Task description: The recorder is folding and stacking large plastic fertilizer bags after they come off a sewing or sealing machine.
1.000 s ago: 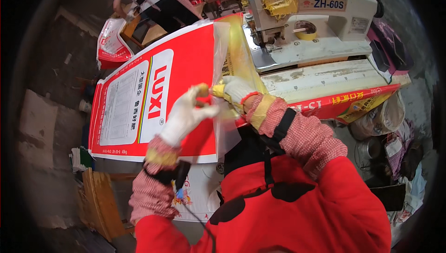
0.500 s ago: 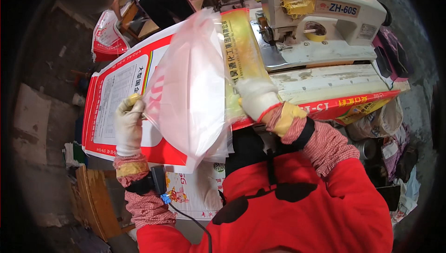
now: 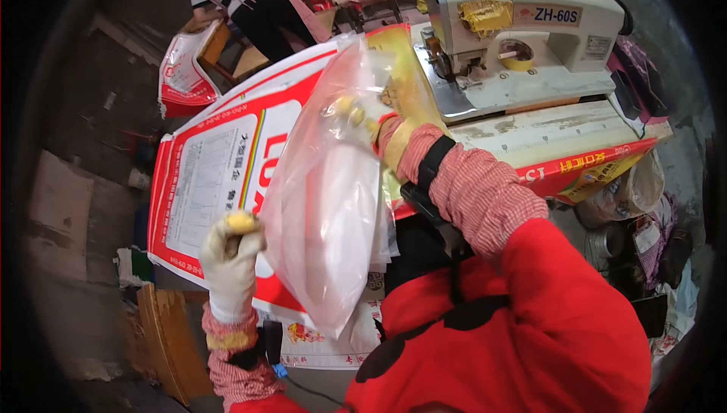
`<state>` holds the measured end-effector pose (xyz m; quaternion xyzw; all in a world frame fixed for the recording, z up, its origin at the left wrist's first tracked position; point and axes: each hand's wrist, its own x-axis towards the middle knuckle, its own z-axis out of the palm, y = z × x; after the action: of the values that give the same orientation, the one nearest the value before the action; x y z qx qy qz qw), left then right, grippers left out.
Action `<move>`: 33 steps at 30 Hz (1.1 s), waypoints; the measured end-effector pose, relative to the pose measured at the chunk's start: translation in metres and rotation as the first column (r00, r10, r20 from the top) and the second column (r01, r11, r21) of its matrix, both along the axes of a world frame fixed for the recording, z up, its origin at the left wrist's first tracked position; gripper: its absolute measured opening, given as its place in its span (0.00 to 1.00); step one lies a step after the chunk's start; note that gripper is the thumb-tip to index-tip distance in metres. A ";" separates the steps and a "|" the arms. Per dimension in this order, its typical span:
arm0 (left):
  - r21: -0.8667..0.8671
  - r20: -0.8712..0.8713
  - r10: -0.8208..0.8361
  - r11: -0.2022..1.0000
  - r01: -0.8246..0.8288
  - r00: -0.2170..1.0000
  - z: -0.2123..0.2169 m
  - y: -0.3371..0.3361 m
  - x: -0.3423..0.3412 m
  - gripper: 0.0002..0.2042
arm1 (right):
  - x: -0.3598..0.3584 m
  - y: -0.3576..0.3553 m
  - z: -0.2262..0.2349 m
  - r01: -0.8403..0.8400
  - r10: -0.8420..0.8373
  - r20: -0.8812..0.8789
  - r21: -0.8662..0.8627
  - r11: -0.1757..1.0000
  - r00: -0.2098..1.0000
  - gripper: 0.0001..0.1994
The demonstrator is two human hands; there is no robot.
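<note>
Pinching a clear plastic liner (image 3: pixel 333 216) by opposite edges, both gloved hands, left (image 3: pixel 231 261) and right (image 3: pixel 363 114), above the red sack (image 3: pixel 219 170).

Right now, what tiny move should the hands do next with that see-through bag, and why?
Probably slide the clear plastic bag down toward the open end of the red-and-white sack. The right hand is inside the bag, holding it spread wide, the left hand grips its lower edge, and the sack lies flat just beneath on the table, beside the sewing machine.
</note>
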<state>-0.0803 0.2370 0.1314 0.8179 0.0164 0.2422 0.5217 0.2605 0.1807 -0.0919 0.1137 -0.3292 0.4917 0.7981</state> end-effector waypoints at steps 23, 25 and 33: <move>0.973 0.232 -0.243 0.059 -0.224 0.942 0.012 -0.049 0.220 0.15 | -0.134 -0.018 0.082 0.951 -0.522 0.801 -0.301 0.072 0.293 0.20; 0.970 0.121 -0.134 -0.195 -0.146 0.984 0.005 -0.040 0.245 0.14 | -0.149 -0.029 0.109 0.960 -0.520 0.807 -0.243 0.137 0.278 0.21; 0.862 -0.260 0.239 -0.380 0.337 0.935 -0.046 -0.008 0.220 0.06 | -0.147 -0.065 0.111 0.797 0.077 0.993 0.022 0.604 -0.085 0.23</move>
<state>0.1395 0.2293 0.0854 0.9082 -0.1392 -0.0242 -0.3939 0.1133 0.1156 0.0196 -0.6222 -0.6054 0.2327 0.4384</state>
